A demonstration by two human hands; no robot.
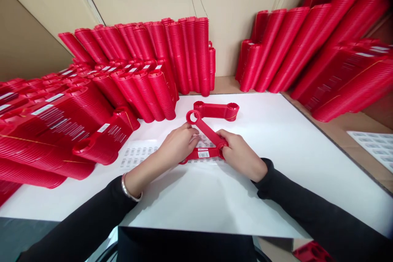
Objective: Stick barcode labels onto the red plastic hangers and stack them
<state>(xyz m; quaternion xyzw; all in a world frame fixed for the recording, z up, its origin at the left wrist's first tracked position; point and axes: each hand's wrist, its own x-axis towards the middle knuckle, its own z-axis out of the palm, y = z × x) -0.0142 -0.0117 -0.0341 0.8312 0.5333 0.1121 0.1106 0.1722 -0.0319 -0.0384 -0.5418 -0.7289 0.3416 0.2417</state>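
My right hand (238, 149) is closed on one ring end of a red link piece (208, 131), which slants up and left to its other ring. Below it lies another red piece (203, 154) with a white barcode label, near the fingers of both hands. My left hand (178, 143) has its thumb and fingertips pinched together above a sheet of labels (138, 154); what they hold, if anything, is too small to make out. Behind the hands, a short stack of red pieces (215, 111) rests on the white table (196, 196).
Tall stacks of red pieces (153, 94) crowd the table's left and back. More red stacks (291, 49) lean at the back right. Another label sheet (373, 145) lies at the far right, beyond the white surface's edge. A cardboard wall (230, 4) stands behind.
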